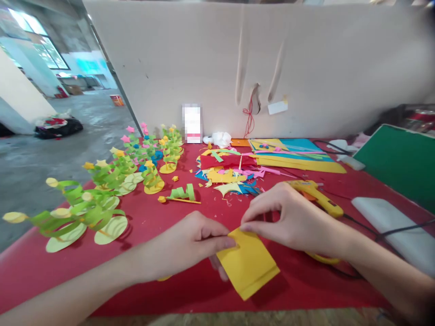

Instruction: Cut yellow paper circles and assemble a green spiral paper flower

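Two hands, the left hand [199, 240] and the right hand [285, 217], are holding one piece of layered yellow paper [249, 267] above the near part of the red tabletop [190, 296]. Far left, green paper coils [47, 222] with yellow buds [15, 217] are standing on round paper bases [115, 228]. Next, a loose green coil [183, 194] is lying beside a thin yellow stick [185, 200]. The left hand is pinching the paper's upper-left edge narrowly, thumb on top, fingers beneath; mixed paper scraps [227, 174] are lying beyond. The right hand is pinching the top corner between thumb and fingertip, also narrowly. Just beyond it a yellow glue gun [328, 203] is resting, while a white slab [390, 231] is lying farther right. Because the lower edges are showing a slight offset, working well here is probably calling for squaring the layers, holding the left thumb firm against slipping, and pressing any crease with light, even strokes rather than dragging the corner.
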A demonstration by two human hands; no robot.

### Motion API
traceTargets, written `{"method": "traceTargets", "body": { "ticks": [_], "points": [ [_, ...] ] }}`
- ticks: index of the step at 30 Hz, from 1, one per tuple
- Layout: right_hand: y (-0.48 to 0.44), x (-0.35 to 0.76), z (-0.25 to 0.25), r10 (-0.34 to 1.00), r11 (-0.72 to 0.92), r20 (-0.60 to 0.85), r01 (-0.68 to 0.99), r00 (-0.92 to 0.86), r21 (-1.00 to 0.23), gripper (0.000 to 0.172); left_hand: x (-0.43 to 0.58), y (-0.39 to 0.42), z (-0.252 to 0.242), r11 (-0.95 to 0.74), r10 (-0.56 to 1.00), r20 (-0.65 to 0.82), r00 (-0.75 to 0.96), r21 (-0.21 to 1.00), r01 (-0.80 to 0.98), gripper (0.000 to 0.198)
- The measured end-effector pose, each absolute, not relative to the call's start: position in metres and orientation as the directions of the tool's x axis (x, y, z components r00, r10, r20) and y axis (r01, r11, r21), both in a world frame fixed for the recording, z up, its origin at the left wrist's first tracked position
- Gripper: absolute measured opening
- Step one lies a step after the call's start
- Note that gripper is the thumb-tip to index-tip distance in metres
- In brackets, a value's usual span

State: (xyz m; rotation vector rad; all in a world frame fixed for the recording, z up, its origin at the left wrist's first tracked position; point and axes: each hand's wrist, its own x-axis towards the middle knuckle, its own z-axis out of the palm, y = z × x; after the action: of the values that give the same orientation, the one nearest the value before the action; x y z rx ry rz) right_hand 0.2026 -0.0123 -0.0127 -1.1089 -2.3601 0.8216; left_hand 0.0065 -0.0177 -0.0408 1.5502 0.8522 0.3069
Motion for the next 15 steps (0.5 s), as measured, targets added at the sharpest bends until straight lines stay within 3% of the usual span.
{"method": "traceTargets", "body": {
  "ticks": [2, 4, 8, 11, 15],
  "points": [
    [-0.009, 0.206, -0.013, 0.831, 0.442, 0.1, 0.542, -0.547, -0.714, 0.013, 0.011, -0.024, -0.044, 0.177, 0.602, -0.372, 0.707, 0.925, 0.336, 0.027],
    [-0.004, 0.21, -0.011, 0.884, 0.361, 0.106, 0.523, -0.455, -0.772, 0.015, 0.013, -0.03, -0.047, 0.177, 0.621, -0.393, 0.678, 0.913, 0.367, 0.028],
    [0.0, 0.211, -0.01, 0.886, 0.342, 0.103, 0.489, -0.452, -0.803, 0.025, 0.014, -0.035, -0.055, 0.074, 0.835, -0.254, 0.489, 0.931, 0.357, 0.03],
    [-0.003, 0.208, -0.012, 0.823, 0.354, 0.007, 0.504, -0.567, -0.788, 0.016, 0.012, -0.031, -0.059, 0.067, 0.925, -0.16, 0.346, 0.961, 0.267, 0.028],
    [-0.008, 0.205, -0.013, 0.846, 0.227, -0.029, 0.409, -0.532, -0.884, 0.009, 0.01, -0.026, -0.058, -0.03, 0.936, -0.024, 0.352, 0.989, 0.146, 0.022]
  ]
}}
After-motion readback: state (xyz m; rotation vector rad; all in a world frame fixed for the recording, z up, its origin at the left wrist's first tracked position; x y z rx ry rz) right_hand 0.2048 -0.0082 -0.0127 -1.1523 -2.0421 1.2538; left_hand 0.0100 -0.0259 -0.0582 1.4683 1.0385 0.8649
